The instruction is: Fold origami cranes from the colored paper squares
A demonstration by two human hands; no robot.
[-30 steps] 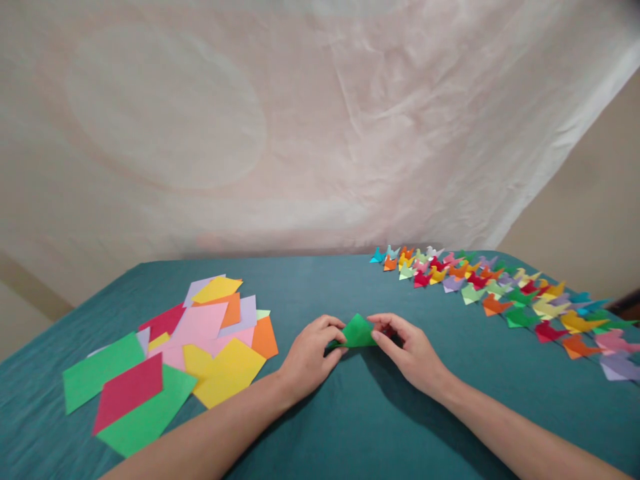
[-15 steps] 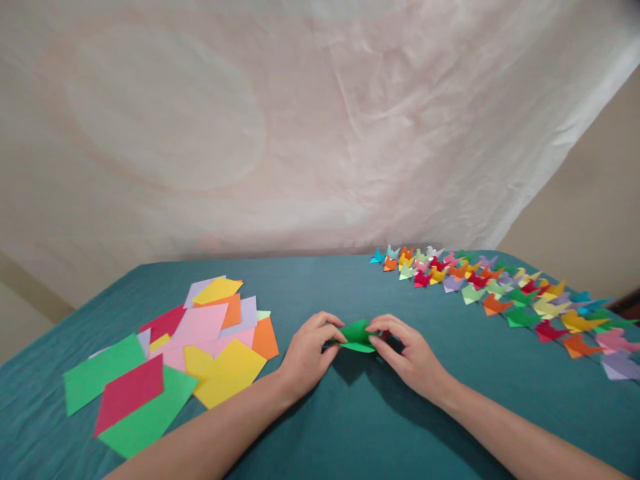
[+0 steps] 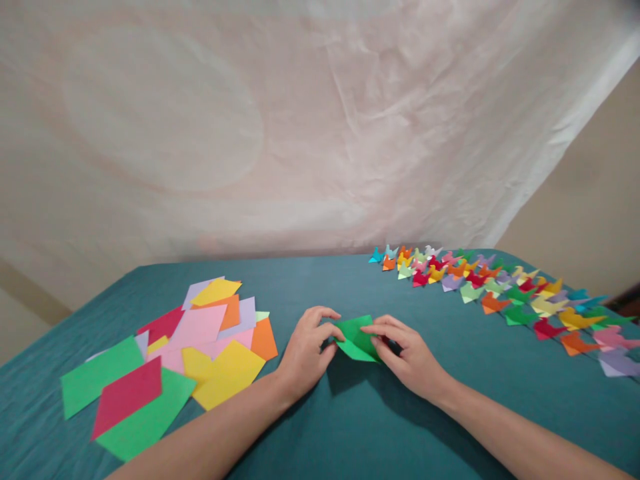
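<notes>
A green sheet of paper (image 3: 356,339), with a fold across it, is held just above the cloth in the middle of the table. My left hand (image 3: 315,343) pinches its left corner between thumb and fingers. On the other side, my right hand (image 3: 403,345) grips the right edge, thumb below and fingertips on the upper face. The paper's two halves stand partly apart, and a shadow falls on the cloth beneath it. Part of each side is covered by my fingers.
Loose coloured paper sheets (image 3: 225,373) overlap in a pile on the left. Several small folded paper birds (image 3: 495,303) stand in rows on the right. A teal cloth (image 3: 310,440) covers the table, and a pale hanging sheet (image 3: 300,133) rises behind it.
The green paper has tilted and opened out, so more of its inner face shows. My hands keep hold at both sides and have barely shifted.
</notes>
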